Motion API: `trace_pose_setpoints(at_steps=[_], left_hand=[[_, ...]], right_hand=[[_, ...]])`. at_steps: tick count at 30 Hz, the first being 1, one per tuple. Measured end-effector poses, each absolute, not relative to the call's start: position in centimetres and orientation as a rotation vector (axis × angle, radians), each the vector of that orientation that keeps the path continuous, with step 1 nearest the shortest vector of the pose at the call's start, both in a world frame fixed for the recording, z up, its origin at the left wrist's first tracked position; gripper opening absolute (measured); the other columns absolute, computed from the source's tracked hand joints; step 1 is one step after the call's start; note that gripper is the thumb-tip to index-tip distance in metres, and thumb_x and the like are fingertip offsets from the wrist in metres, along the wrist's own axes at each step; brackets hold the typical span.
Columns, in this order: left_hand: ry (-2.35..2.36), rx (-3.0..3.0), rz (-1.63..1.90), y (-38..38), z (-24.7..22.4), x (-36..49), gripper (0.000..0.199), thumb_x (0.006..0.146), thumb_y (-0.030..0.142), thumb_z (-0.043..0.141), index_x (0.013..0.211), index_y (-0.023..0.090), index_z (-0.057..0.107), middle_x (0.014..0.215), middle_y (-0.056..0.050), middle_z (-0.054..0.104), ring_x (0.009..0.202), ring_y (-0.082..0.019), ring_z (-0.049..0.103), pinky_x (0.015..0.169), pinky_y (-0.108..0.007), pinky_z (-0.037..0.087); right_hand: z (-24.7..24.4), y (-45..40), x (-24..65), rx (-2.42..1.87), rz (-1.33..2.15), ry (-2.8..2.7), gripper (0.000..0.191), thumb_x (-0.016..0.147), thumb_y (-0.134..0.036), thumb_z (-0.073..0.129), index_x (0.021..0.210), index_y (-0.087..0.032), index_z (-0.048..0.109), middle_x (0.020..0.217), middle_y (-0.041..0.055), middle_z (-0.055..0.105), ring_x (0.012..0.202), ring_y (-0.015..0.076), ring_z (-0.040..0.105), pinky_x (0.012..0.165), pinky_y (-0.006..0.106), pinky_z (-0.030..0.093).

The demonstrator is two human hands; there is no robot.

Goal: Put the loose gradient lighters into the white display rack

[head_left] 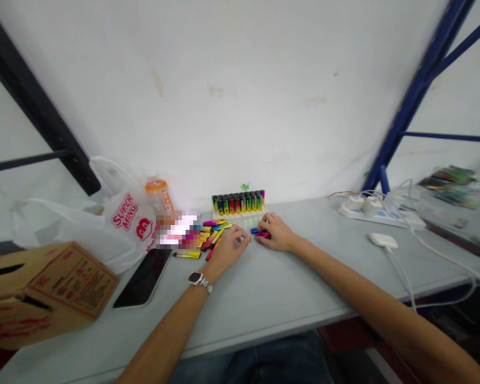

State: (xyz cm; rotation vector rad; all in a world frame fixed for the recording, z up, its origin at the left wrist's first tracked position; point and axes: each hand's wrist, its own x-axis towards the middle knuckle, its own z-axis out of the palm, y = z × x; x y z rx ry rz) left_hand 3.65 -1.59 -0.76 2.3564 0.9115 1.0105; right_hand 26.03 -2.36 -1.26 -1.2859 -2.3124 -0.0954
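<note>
Item: upright lighters (240, 202), packed in rows in a pale tray (216, 215) near the wall. We judge the tray is there to keep them standing and in order.

Item: loose lighters (214, 237), in a scattered pile on the table (264, 288), left of the tray. We read the spot as chosen for easy reach of the left hand (229, 250).

Item: left hand, beside the pile. Its fingers are curved and parted, a gap showing between thumb and forefinger; we see nothing held.

Item: right hand (279, 233), low before the tray. Its fingers bend over a blue and purple piece (262, 233), probably one or more lighters; whether they pinch it or merely rest on it, we cannot tell. The low pose seems to suit small things lying flat.

Item: phone (142, 282), flat, between the pile and a cardboard box (64, 288).

Item: plastic bag (120, 213), behind the box, with an orange-topped bottle (158, 193) near it; set to the side, we suppose, to leave room for both arms.

Item: power strip (384, 212) at the right, with cables, likely kept near the wall out of the arms' way.
</note>
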Motion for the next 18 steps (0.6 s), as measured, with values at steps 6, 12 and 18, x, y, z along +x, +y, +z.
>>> trace_pose_setpoints(at_steps=[6, 12, 18], left_hand=[[0.938, 2.354, 1.092, -1.4, -0.7, 3.5, 0.023, 0.093, 0.034, 0.055, 0.078, 0.019, 0.065, 0.087, -0.004, 0.06, 0.078, -0.015, 0.056, 0.068, -0.028, 0.046], [1.046, 2.269, 1.336, -0.9, 0.5, 2.4, 0.022, 0.094, 0.033, 0.054, 0.081, 0.019, 0.065, 0.089, -0.004, 0.06, 0.083, -0.017, 0.057, 0.073, -0.03, 0.046], [1.066, 2.217, 1.395, -1.1, 1.2, 2.0, 0.023, 0.093, 0.031, 0.053, 0.078, 0.019, 0.065, 0.085, -0.004, 0.06, 0.079, -0.016, 0.057, 0.068, -0.028, 0.045]], right_hand=[[-2.0, -1.7, 24.6, -1.236, 0.019, -2.285, 0.022, 0.091, -0.04, 0.061, 0.091, -0.017, 0.059, 0.094, 0.0097, 0.059, 0.093, 0.0231, 0.051, 0.085, 0.036, 0.043], [-0.6, -1.8, 20.7, -1.097, 0.579, -1.847, 0.024, 0.095, -0.046, 0.049, 0.094, -0.022, 0.05, 0.066, -0.0029, 0.057, 0.058, 0.0139, 0.051, 0.058, 0.026, 0.04], [1.0, -0.9, 16.4, -1.03, 1.004, -1.204, 0.043, 0.084, -0.066, 0.053, 0.089, -0.024, 0.053, 0.046, -0.0119, 0.035, 0.034, 0.0081, 0.028, 0.037, 0.021, 0.022]])
